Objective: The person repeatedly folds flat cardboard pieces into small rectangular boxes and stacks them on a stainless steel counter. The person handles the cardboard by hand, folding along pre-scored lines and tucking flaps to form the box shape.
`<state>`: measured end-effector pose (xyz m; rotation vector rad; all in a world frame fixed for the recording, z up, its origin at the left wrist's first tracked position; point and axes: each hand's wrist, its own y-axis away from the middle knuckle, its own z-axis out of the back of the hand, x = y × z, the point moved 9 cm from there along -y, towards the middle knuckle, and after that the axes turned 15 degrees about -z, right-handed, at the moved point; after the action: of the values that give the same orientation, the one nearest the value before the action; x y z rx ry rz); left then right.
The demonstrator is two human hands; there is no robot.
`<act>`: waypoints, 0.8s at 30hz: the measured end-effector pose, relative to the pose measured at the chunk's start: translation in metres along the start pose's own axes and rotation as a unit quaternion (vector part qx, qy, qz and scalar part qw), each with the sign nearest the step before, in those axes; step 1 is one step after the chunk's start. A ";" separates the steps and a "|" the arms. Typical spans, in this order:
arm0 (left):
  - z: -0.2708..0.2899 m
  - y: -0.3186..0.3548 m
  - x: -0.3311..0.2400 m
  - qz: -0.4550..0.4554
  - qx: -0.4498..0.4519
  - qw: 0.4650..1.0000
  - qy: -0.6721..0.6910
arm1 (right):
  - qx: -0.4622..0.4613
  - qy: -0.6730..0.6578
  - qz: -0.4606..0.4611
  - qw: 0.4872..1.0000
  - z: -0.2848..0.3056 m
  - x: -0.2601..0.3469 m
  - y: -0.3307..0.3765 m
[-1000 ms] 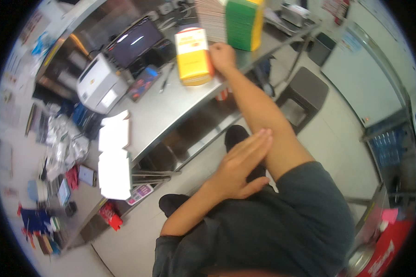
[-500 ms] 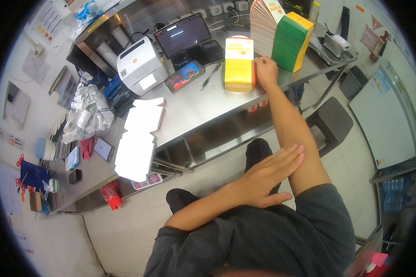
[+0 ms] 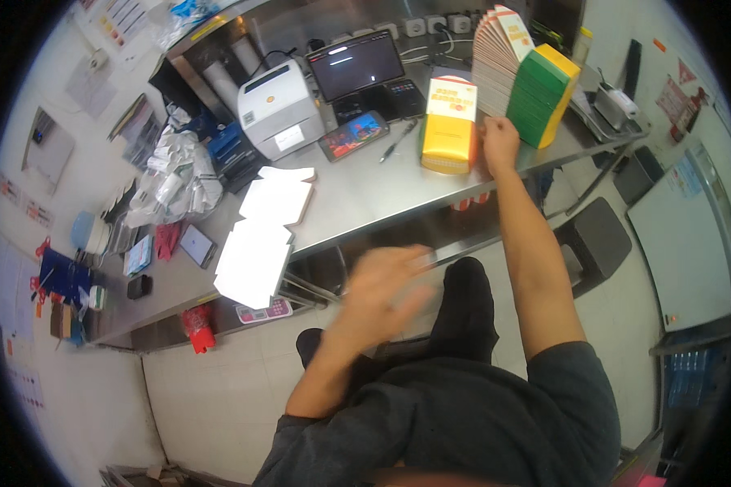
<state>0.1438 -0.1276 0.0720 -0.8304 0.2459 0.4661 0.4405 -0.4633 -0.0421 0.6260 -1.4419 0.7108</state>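
My left hand (image 3: 386,296) is in the air over my lap, blurred by motion. Its fingers look stretched and apart, and I see nothing in it. On the table's front part rests my right hand (image 3: 500,146), its fingers curled into a fist. It is right beside a stack of flat yellow-and-white cartons (image 3: 449,126); any contact is hard to make out. Right of the fist stands a green-and-yellow stack of folded cartons (image 3: 544,96), with a fanned-out row of more cartons (image 3: 495,69) behind.
White flattened cartons (image 3: 260,243) overhang the steel table's (image 3: 357,191) front edge. Behind are a label printer (image 3: 276,109), a tablet with keyboard (image 3: 357,69), a phone (image 3: 354,136) and a pen (image 3: 398,142). Crumpled plastic (image 3: 179,174) lies left. A dark stool (image 3: 597,243) stands right, below the table.
My left hand has lifted off my right forearm and moved left and up. The right fist stays beside the cartons. The whole view has shifted slightly.
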 end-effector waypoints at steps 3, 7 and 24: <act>0.092 0.070 0.057 0.205 -0.029 0.936 -0.286 | 0.008 -0.029 -0.002 1.000 0.000 -0.003 -0.004; 0.156 0.183 0.103 0.476 0.116 0.784 -0.382 | 0.052 -0.077 -0.025 0.995 -0.002 -0.010 -0.005; 0.169 0.171 0.079 0.276 -0.075 0.852 -0.438 | 0.096 -0.121 -0.033 0.987 0.001 -0.007 -0.005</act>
<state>0.1339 0.1237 0.0409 -0.6114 -0.4268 1.3700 0.4436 -0.4671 -0.0488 0.9312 -1.5786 0.7459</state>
